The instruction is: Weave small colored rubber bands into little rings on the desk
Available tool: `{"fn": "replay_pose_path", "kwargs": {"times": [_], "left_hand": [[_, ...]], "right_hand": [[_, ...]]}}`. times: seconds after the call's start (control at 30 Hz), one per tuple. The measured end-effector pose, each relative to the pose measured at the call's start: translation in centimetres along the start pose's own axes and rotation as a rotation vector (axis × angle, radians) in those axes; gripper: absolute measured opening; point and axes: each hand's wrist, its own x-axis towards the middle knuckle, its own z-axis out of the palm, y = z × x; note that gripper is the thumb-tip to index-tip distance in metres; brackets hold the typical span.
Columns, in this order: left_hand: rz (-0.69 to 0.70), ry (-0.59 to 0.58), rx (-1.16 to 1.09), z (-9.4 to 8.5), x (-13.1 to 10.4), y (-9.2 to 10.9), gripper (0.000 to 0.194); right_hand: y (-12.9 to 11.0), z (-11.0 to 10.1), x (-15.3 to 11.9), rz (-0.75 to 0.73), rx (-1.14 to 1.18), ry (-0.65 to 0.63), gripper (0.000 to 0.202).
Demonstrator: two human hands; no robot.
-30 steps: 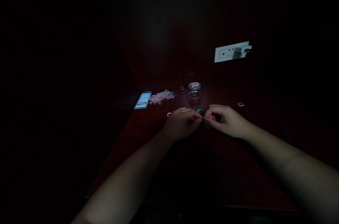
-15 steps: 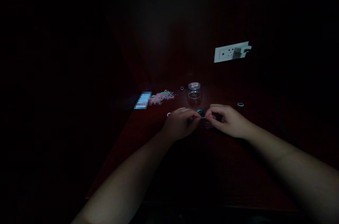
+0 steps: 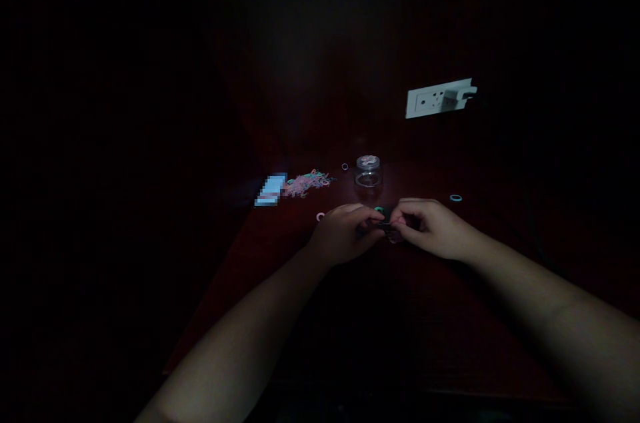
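Note:
My right hand (image 3: pixel 425 226) is closed in a pinch over the dark tabletop, with a thin pale elastic band (image 3: pixel 384 223) between thumb and fingertips. Facing it, my left hand (image 3: pixel 345 233) has its thumb and index finger apart around the band's free end. Whether the left fingers touch the band is hard to make out. Just behind the fingertips lies a green band (image 3: pixel 379 210). Beneath the right fingers there is a faint pinkish band (image 3: pixel 395 239), partly hidden. A pink ring-shaped band (image 3: pixel 321 217) rests beside the left knuckles.
A clear lidded jar (image 3: pixel 369 173) stands behind my hands. A tangled heap of colourful elastic bands (image 3: pixel 307 183) lies left of it, beside a lit, blurred phone screen (image 3: pixel 271 189). A blue band (image 3: pixel 455 198) lies right. A socket panel (image 3: pixel 440 98) is on the wall.
My left thumb and index finger, pinched together on the band before, have parted. The right hand keeps its pinch and has barely moved.

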Motion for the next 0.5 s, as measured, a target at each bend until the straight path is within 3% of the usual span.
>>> {"fn": "replay_pose_path", "kwargs": {"times": [0.17, 0.5], "left_hand": [[-0.002, -0.024, 0.0, 0.0, 0.21, 0.09, 0.008], [0.023, -0.007, 0.001, 0.01, 0.15, -0.17, 0.009]], "right_hand": [[0.05, 0.11, 0.02, -0.01, 0.012, -0.006, 0.011], [0.35, 0.0, -0.03, 0.003, -0.014, -0.012, 0.01]]}}
